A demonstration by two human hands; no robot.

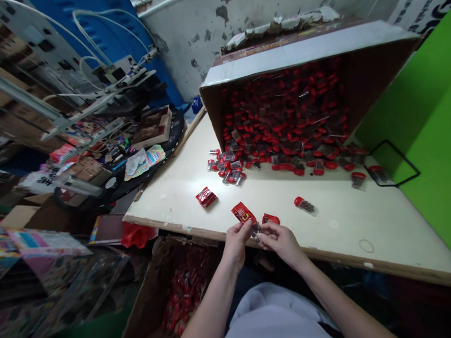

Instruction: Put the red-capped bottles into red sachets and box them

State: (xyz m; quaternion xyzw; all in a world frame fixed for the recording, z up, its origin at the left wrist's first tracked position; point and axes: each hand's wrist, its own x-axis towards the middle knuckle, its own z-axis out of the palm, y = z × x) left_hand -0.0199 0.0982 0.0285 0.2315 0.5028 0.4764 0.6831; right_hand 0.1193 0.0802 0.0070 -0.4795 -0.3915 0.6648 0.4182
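My left hand (pixel 238 238) pinches a red printed packet (pixel 242 211) at the table's front edge. Close beside it, my right hand (pixel 282 242) has its fingers closed on a small clear bottle (pixel 257 234) with dark contents, which sits between both hands. Its cap cannot be made out. Just behind my right fingers lies another red packet (pixel 271 219). A small stack of red packets (pixel 206 197) rests to the left. Further right, a red-capped clear bottle (pixel 305 206) with dark pieces inside lies on its side.
A large carton (pixel 309 48) lies sideways on the white table (pixel 328 223), spilling many red-capped bottles (pixel 272 126). Below the edge stands a cardboard box (pixel 149 290) with red packets (pixel 184 297). A black wire frame (pixel 415 172) leans by a green panel (pixel 433 123); machinery (pixel 113 84) stands left.
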